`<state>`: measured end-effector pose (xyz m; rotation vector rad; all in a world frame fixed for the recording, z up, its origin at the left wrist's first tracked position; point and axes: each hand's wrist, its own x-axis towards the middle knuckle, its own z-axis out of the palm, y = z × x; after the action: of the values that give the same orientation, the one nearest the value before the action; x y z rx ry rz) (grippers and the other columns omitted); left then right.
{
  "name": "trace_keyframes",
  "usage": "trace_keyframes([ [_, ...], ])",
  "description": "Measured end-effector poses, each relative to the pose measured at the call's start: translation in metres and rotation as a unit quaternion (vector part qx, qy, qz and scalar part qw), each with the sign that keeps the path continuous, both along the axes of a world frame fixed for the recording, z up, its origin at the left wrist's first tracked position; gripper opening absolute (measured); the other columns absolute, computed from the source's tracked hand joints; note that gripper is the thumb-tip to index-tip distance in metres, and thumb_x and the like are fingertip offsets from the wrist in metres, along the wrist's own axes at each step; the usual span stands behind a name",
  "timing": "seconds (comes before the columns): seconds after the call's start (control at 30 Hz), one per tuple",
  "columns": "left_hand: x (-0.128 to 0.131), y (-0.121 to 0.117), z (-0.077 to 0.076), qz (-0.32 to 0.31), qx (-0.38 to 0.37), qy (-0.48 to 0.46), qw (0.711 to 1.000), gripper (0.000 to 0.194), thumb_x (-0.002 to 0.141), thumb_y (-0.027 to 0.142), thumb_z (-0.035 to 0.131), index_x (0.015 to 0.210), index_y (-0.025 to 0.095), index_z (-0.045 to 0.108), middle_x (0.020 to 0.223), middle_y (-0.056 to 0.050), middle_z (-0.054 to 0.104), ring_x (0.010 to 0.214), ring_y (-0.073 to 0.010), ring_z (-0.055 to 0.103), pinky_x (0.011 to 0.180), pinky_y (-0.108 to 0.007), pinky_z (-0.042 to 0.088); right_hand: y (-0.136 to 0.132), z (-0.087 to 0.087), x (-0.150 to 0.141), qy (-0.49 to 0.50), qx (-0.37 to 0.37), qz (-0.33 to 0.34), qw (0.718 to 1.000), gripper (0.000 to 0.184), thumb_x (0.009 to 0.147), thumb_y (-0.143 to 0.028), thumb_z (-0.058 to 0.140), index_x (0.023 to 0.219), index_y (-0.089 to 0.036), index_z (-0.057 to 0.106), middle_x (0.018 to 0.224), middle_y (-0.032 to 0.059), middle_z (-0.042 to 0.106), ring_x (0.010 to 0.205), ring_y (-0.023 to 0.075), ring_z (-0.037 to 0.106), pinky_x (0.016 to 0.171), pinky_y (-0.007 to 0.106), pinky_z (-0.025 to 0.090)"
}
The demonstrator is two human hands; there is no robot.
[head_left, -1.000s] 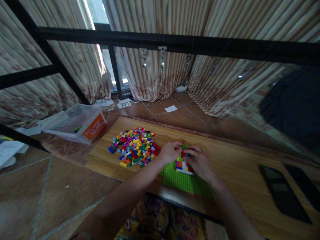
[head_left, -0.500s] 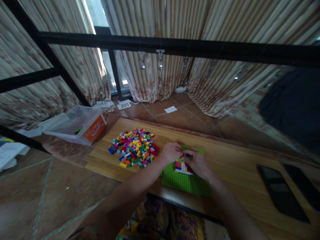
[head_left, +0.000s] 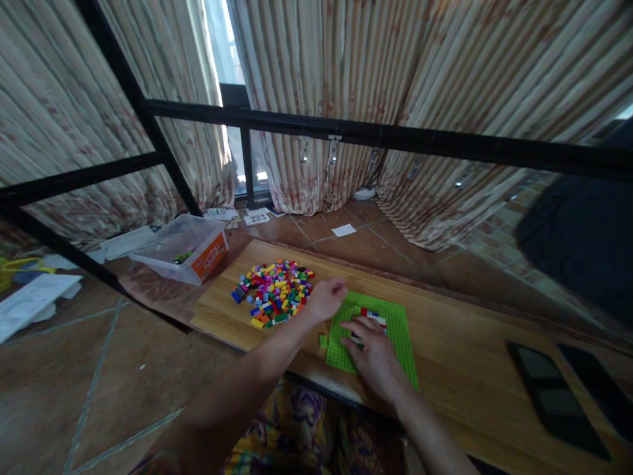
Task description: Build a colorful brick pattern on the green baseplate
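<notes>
A green studded baseplate (head_left: 403, 330) lies on the wooden board. On it sits a small build of white, red and blue toy bricks (head_left: 378, 318), partly covered by my right hand (head_left: 370, 346). That hand's fingers stretch leftward over the build, with thumb and fingers apart. My left hand (head_left: 326, 299) is raised between the baseplate and a pile of loose toy bricks (head_left: 284, 287). Its fingers are curled together, and anything inside them is hidden. A small light-green brick (head_left: 323, 340) rests beside the baseplate's left edge.
A clear plastic tub (head_left: 173, 267) with an orange label stands left of the wooden board (head_left: 459, 349). Two dark flat devices, one a black slab (head_left: 556, 399), lie at the right. A black metal rail (head_left: 297, 122) crosses ahead, before striped curtains (head_left: 316, 59).
My hands, together over the build before, have come apart. The left moved left off the baseplate; the right shifted nearer and lower. The camera view has turned slightly.
</notes>
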<state>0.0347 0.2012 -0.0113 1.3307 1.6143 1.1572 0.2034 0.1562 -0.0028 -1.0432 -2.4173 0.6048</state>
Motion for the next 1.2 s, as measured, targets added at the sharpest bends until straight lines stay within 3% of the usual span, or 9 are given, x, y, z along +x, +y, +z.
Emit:
trace_keyframes([
  [0.1,-0.015,-0.017,0.0,0.026,0.011,-0.016,0.999,0.021,0.083,0.015,0.056,0.101,0.014,0.067,0.098,-0.007,0.073,0.09,-0.0155,0.067,0.085,-0.027,0.053,-0.02,-0.003,-0.024,-0.059,0.02,0.052,0.997,0.031,0.083,-0.019,0.06,0.113,-0.022,0.066,0.106,0.0077,0.065,0.102,0.0242,0.055,0.092,0.038,0.044],
  [0.2,-0.024,-0.035,0.0,0.037,0.008,-0.028,0.999,0.018,0.082,0.016,0.057,0.096,0.015,0.068,0.092,-0.004,0.073,0.085,-0.0143,0.067,0.08,-0.025,0.053,-0.027,-0.01,-0.039,-0.102,0.033,0.054,0.993,0.027,0.081,-0.016,0.06,0.106,-0.02,0.068,0.105,0.0093,0.065,0.102,0.0267,0.054,0.092,0.041,0.043],
  [0.4,-0.028,-0.048,0.0,0.04,-0.029,-0.041,0.998,0.019,0.081,0.018,0.056,0.095,0.016,0.069,0.085,-0.001,0.073,0.078,-0.0127,0.066,0.073,-0.022,0.052,-0.026,-0.009,-0.032,-0.064,0.01,0.053,0.996,0.022,0.083,-0.014,0.057,0.1,-0.022,0.068,0.099,0.007,0.067,0.099,0.0255,0.055,0.091,0.04,0.044],
  [0.5,-0.025,-0.043,-0.001,0.02,-0.013,-0.024,0.999,0.02,0.082,0.018,0.055,0.095,0.016,0.07,0.086,-0.001,0.073,0.081,-0.0133,0.066,0.076,-0.022,0.051,-0.009,-0.006,-0.007,-0.012,0.004,-0.001,1.0,0.022,0.086,-0.022,0.054,0.104,-0.022,0.067,0.105,0.0076,0.067,0.102,0.0248,0.056,0.092,0.041,0.044],
  [0.67,-0.007,-0.022,-0.007,-0.046,-0.013,0.035,0.998,0.021,0.085,0.019,0.052,0.097,0.015,0.069,0.092,-0.003,0.073,0.086,-0.014,0.066,0.082,-0.024,0.051,0.041,-0.014,0.04,0.043,-0.029,-0.141,0.989,0.029,0.086,-0.034,0.052,0.107,-0.02,0.066,0.107,0.0089,0.066,0.1,0.024,0.06,0.091,0.042,0.046],
  [0.77,0.008,-0.006,-0.009,-0.074,-0.02,0.06,0.995,0.026,0.087,0.019,0.05,0.106,0.013,0.067,0.101,-0.006,0.072,0.092,-0.0149,0.066,0.087,-0.026,0.05,0.06,-0.021,0.047,0.048,-0.046,-0.14,0.988,0.034,0.083,-0.035,0.055,0.112,-0.02,0.064,0.106,0.009,0.067,0.1,0.0241,0.061,0.093,0.043,0.046],
  [0.93,0.03,0.016,-0.007,-0.115,-0.027,0.073,0.99,0.03,0.084,0.016,0.053,0.111,0.014,0.066,0.104,-0.007,0.072,0.095,-0.016,0.065,0.09,-0.027,0.049,0.066,-0.022,0.038,0.05,-0.077,-0.134,0.987,0.052,0.077,-0.032,0.06,0.128,-0.023,0.055,0.102,0.0061,0.069,0.096,0.0225,0.063,0.091,0.043,0.047],
  [1.2,0.044,0.026,-0.009,-0.142,-0.072,0.076,0.984,0.022,0.069,0.01,0.064,0.09,0.015,0.071,0.082,-0.002,0.073,0.075,-0.0148,0.066,0.073,-0.024,0.051,0.073,-0.018,0.038,0.052,-0.119,-0.102,0.986,0.059,0.077,-0.03,0.059,0.135,-0.027,0.048,0.1,0.0013,0.071,0.097,0.021,0.064,0.092,0.041,0.046],
])
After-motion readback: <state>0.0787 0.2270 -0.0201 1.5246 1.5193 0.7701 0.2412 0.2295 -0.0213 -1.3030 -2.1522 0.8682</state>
